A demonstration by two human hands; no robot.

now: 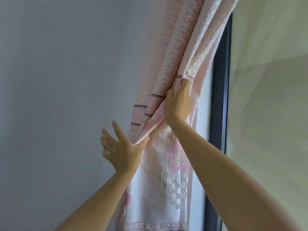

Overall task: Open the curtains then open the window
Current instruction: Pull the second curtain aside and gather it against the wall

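A pink and white curtain (168, 177) with flower and check patterns hangs bunched into folds against the wall, left of the window. My right hand (178, 102) grips a gathered fold of it at mid height. Lower down, my left hand (120, 149) has its fingers spread, the thumb pressing a folded edge of the curtain. The window's dark frame (220, 97) runs upright just right of the curtain, with the pale glass pane (270, 114) beyond it. No handle shows on the window.
A plain bluish-grey wall (58, 97) fills the left half of the view. The curtain's patterned hem (150, 226) shows at the bottom edge.
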